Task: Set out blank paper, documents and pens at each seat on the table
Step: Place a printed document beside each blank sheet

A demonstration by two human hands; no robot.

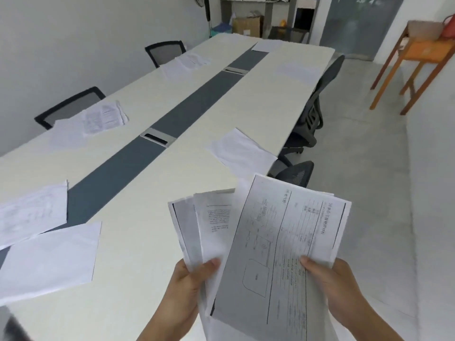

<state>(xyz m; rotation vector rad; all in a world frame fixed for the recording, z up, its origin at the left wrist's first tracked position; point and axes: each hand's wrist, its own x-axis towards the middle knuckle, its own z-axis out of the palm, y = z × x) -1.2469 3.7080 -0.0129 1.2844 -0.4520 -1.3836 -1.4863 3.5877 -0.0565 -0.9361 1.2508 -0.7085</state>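
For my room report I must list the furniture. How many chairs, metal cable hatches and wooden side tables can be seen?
Chairs: 4
Metal cable hatches: 2
Wooden side tables: 1
Total: 7

Sideways print on the held documents, characters too blurred, nothing legible

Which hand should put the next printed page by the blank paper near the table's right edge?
Probably the right hand: it pinches one printed form apart from the rest, on the same side as the blank sheet. The left hand grips the other sheets.
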